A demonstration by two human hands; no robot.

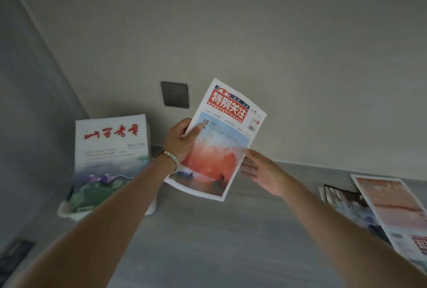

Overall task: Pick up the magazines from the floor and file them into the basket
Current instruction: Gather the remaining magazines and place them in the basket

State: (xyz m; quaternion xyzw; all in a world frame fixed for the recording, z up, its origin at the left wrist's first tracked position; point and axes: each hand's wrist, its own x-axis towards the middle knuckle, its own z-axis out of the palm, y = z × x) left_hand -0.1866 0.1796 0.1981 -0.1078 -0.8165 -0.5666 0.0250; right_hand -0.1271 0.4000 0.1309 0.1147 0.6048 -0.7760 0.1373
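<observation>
Left hand (182, 140) grips a glossy magazine (221, 149) aloft, thumb on cover; right hand (261, 172), fingers straight, is at its edge. A white basket (65, 212) holds a filed magazine (111, 160); loose magazines (388, 202) lie on grey floor (208, 241).

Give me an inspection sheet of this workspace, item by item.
Surface: grey wood-grain floor.
Job's things: red-masthead paper magazine held up in the air; white plastic basket at left holds standing magazines, a red-calligraphy cover in front; loose magazines lie overlapping on the floor at right.
Clutter: dark object at the bottom-left corner, too blurred to identify.
Hands: left hand grips the held magazine's left edge; right hand open, fingers straight at its right edge.
Cables: nothing seen.
Surroundings: beige wall with a dark grey square wall socket.
</observation>
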